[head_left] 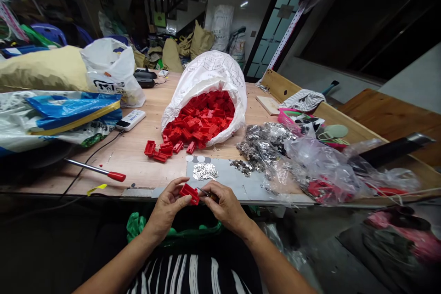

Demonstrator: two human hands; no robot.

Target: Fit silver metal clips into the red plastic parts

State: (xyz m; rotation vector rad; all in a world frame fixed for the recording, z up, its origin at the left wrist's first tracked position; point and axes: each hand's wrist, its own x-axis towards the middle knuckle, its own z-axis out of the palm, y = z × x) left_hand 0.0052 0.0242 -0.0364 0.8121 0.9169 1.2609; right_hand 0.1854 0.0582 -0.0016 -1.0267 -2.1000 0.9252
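Between the thumb and fingers of my left hand (168, 204) is a red plastic box-like part (189, 194), held just over the table's front edge. My right hand (223, 204) is closed around the dark handle of a thin pointed tool (211, 195), whose tip lies close to the red part; its exact kind is hard to make out. Just beyond my hands, small silvery metal pieces (205, 171) lie heaped on a grey sheet (237, 188). Farther back, a white woven sack (217, 66) lies on its side, with many red parts (200, 119) spilling from its mouth.
Plastic bags of dark metal pieces (265, 140) crowd the right side, near a pink basket (289, 119). A rod with a red tip (115, 176), a white device (131, 120) with a cable, and large bags (65, 117) occupy the left. A green bag (136, 226) hangs below the edge.
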